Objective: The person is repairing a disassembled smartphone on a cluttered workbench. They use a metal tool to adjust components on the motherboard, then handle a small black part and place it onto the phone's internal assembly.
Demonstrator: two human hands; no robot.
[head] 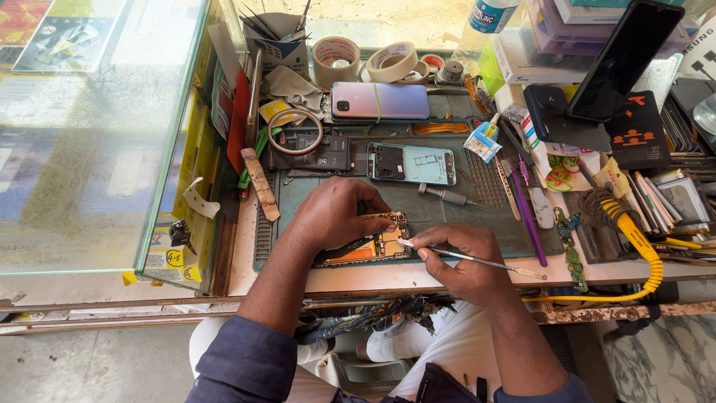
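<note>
The left hand [335,213] lies flat over the upper half of an opened phone [367,245], fingers pressed down to pin it to the green work mat [447,216] near the front edge of the bench [388,277]. The right hand [466,257] is closed in a pencil grip around a thin metal pry tool [477,260], whose tip touches the right edge of the exposed circuit board, just under the left fingertips.

This looks like the stage of working a part or connector loose inside the phone. What follows seems to call for a small, steady lever at the tip while the left hand holds the body from sliding; a slip could scratch the board.

Behind the hands on the mat lie a light blue phone frame [412,164] and a screwdriver [446,195], with a black battery [319,153] under a ring of clear tape [295,132]. Farther back rests a phone with a pink-blue back [380,101], then two rolls of tape [335,58]. To the right sit a purple spudger [528,213], a small glue tube [485,138], a dark phone propped on a stand [623,60], and a coiled yellow cable [641,250] running along the bench edge, near the right wrist. A glass display case [97,134] crowds the left side.
</note>
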